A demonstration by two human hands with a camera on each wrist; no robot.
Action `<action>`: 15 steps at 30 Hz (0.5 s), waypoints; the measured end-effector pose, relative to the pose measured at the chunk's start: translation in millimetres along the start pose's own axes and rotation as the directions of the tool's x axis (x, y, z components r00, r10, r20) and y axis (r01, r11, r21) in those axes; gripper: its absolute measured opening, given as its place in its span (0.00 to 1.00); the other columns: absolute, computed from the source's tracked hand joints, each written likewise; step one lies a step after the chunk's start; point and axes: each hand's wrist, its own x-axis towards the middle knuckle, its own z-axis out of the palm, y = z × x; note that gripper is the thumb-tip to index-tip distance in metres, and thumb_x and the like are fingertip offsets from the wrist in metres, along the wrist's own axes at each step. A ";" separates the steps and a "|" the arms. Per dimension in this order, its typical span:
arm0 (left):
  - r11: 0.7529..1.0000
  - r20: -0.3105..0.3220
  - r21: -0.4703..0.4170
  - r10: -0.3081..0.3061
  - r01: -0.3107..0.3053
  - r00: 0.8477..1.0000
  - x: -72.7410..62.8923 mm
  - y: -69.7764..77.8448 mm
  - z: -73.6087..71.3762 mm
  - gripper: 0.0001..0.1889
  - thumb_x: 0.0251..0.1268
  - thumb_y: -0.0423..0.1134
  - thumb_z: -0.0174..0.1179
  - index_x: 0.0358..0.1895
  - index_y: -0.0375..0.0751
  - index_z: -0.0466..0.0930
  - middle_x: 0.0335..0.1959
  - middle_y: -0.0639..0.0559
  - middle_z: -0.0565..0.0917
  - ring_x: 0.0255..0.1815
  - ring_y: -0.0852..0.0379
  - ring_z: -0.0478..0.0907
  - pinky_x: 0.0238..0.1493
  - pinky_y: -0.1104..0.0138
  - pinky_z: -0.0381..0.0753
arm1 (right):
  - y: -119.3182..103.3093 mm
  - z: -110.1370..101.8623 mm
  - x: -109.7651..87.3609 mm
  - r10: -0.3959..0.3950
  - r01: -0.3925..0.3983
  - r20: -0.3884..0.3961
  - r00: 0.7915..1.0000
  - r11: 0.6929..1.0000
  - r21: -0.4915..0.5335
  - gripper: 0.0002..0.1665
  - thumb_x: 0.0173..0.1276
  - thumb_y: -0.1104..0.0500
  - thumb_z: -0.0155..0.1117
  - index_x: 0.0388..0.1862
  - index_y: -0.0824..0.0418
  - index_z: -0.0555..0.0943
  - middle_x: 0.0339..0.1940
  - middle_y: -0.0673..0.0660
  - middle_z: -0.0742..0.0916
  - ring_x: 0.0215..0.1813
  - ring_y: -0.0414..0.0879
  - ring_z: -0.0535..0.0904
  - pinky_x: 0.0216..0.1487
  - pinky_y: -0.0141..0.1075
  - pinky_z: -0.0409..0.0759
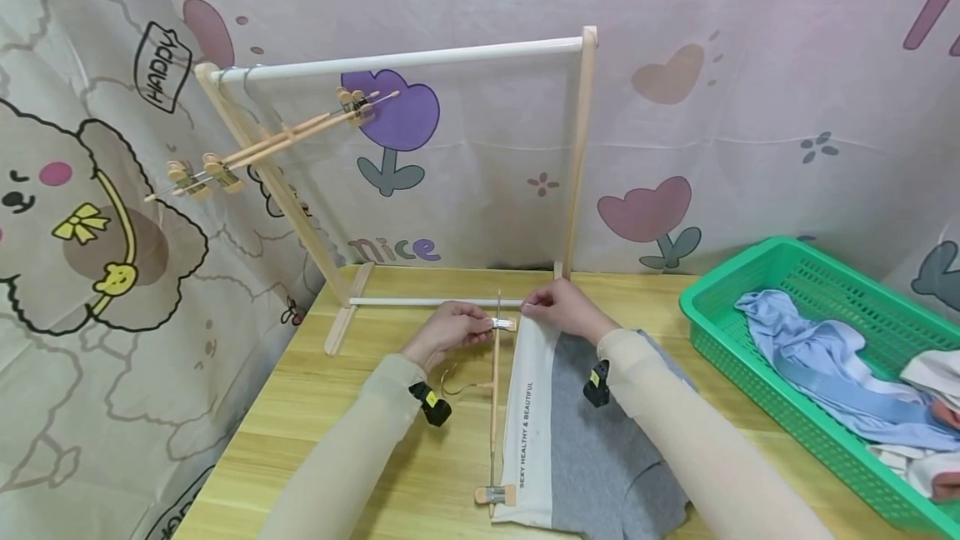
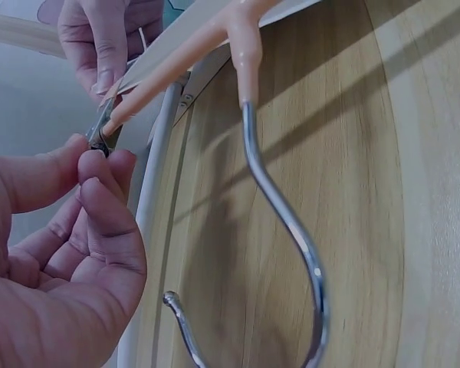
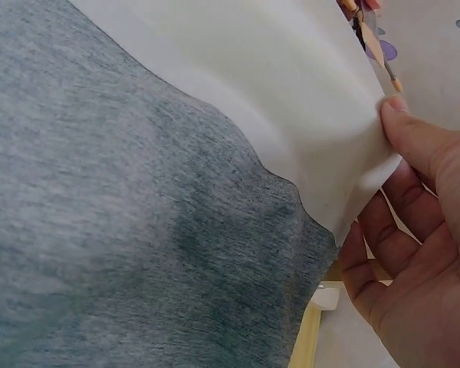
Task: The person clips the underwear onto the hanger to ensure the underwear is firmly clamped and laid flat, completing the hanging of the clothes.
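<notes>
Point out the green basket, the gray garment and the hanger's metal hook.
Green basket (image 1: 757, 384), head view, on its side wall.
Gray garment (image 1: 588, 427), head view, on its gray fabric.
Metal hook (image 2: 294, 225), left wrist view, on its stem.

Both arms (image 1: 341, 457) forward, fingers (image 2: 109, 208) in pinches

Sleeves, one pair: long, plain, pale cream, reaching the wrists. Left sleeve (image 1: 337, 461): smooth along the forearm. Right sleeve (image 1: 712, 436): matching in colour, lightly creased near the cuff. Wrist units, one pair: small, black, blocky housings, each bearing a yellow marking. Left wrist unit (image 1: 437, 412): worn over the sleeve end, on the inner side. Right wrist unit (image 1: 597, 395): same pattern, likewise inner side. Fastening: perhaps a pale band, too small to make out. Left hand (image 1: 447, 332), right hand (image 1: 566, 308): bare.
</notes>
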 end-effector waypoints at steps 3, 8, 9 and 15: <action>1.000 0.006 -0.002 0.008 -0.008 1.000 0.6 1.3 2.2 0.06 0.72 0.27 0.65 0.48 0.30 0.86 0.36 0.47 0.89 0.36 0.58 0.84 0.45 0.68 0.85 | -0.9 -0.5 0.4 0.009 -0.009 0.004 1.000 1.000 -0.003 0.09 0.79 0.54 0.69 0.49 0.56 0.92 0.44 0.53 0.93 0.43 0.45 0.82 0.49 0.38 0.80; 1.000 0.009 -0.005 0.015 -0.015 1.000 1.7 2.5 4.4 0.06 0.72 0.27 0.65 0.48 0.29 0.85 0.37 0.46 0.89 0.35 0.58 0.84 0.45 0.67 0.85 | -2.3 -1.3 0.9 0.007 -0.007 0.008 1.000 1.000 -0.011 0.10 0.79 0.54 0.69 0.49 0.56 0.92 0.45 0.53 0.93 0.43 0.45 0.82 0.48 0.38 0.79; 1.000 0.009 -0.003 0.013 -0.013 1.000 1.7 2.8 4.6 0.06 0.72 0.27 0.65 0.48 0.30 0.85 0.37 0.47 0.89 0.36 0.58 0.84 0.46 0.67 0.85 | -2.7 -1.6 0.9 0.006 -0.006 0.008 1.000 1.000 -0.010 0.10 0.79 0.54 0.69 0.49 0.56 0.92 0.45 0.53 0.93 0.43 0.45 0.82 0.48 0.38 0.79; 1.000 0.013 0.015 0.014 -0.014 1.000 1.6 4.4 6.2 0.06 0.72 0.28 0.65 0.47 0.31 0.84 0.37 0.48 0.88 0.36 0.58 0.83 0.47 0.67 0.85 | -3.8 -3.7 1.1 -0.002 0.002 0.014 1.000 1.000 0.000 0.10 0.79 0.55 0.69 0.49 0.58 0.92 0.44 0.54 0.93 0.43 0.45 0.82 0.47 0.37 0.80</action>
